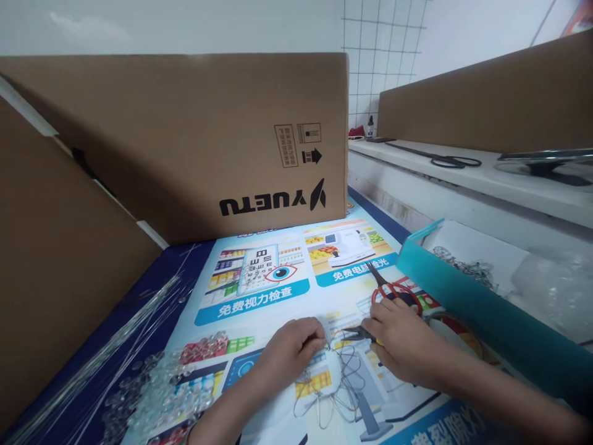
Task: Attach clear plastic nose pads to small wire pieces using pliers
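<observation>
My left hand (291,350) pinches a small clear piece with thin wire at its fingertips, low in the middle of the view. My right hand (398,340) grips small pliers (359,334) whose tips point left at that piece. Bent wire loops (331,389) lie on the printed poster (259,296) just below both hands. Red-handled scissors (391,290) rest on the poster right behind my right hand.
Clear glass beads (157,389) are heaped at the lower left beside straight wires (115,334). A big cardboard box (194,142) stands behind. A teal-edged box (463,296) holding chains sits at right. Black scissors (451,162) lie on the white ledge.
</observation>
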`<action>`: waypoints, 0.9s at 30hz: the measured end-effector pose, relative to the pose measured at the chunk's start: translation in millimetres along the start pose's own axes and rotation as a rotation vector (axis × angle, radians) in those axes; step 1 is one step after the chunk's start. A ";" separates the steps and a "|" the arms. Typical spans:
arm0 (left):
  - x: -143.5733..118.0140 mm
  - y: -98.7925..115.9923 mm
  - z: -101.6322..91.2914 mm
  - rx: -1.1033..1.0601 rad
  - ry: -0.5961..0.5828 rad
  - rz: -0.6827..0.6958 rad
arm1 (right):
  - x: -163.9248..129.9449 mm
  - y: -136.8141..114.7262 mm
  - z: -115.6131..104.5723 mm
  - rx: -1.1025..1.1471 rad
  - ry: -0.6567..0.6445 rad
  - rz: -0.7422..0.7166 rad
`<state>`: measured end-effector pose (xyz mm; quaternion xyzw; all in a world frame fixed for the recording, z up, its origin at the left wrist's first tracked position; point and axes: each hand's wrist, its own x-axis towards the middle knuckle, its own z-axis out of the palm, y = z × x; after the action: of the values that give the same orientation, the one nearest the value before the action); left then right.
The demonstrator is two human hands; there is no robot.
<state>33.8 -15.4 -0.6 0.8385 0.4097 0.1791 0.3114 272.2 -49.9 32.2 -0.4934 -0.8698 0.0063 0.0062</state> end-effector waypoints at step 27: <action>-1.5 -6.9 -3.8 0.013 -0.060 0.205 | -5.4 -4.4 -4.5 0.090 -0.019 -0.072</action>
<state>26.8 -12.0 -2.5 0.8832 0.3132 0.1821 0.2979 271.2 -56.8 36.7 -0.4611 -0.8857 0.0499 0.0203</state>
